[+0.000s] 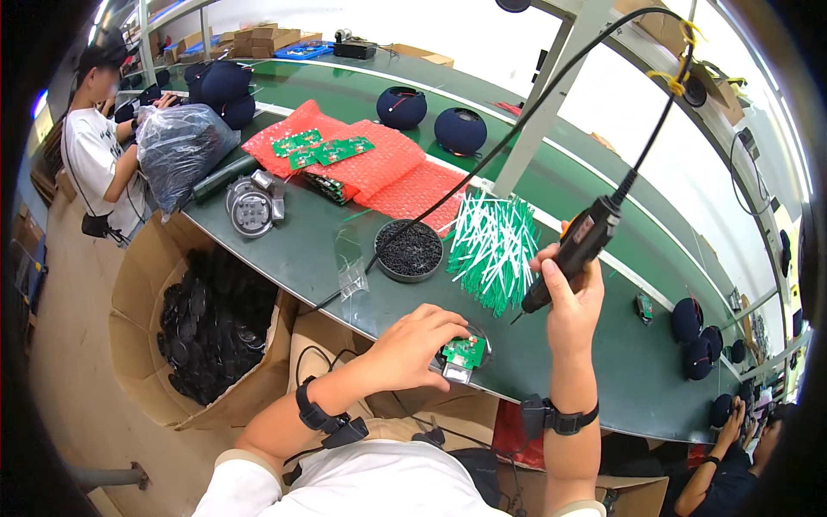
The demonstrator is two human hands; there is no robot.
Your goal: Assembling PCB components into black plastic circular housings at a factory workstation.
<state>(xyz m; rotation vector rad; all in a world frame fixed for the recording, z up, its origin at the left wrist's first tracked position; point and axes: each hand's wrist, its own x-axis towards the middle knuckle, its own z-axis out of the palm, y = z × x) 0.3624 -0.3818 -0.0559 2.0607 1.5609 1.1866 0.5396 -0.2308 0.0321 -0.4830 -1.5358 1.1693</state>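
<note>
left hand (413, 345) grips a round housing with a small green circuit board (465, 351) at the near edge of the green counter (603, 379); right hand (573, 297) holds a corded electric screwdriver (579, 248) raised, tip off the board, so fastening looks not yet finished. dish of black screws (411, 250), pile of green-and-white ties (493, 243), red bubble wrap (379, 164) behind; carton of black parts (211, 323) on the floor, other workers along the line.

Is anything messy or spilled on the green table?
Mostly tidy. The green and white ties lie in a loose, criss-crossed heap beside the round dish of black screws, with no container. Nothing looks spilled or broken.
</note>
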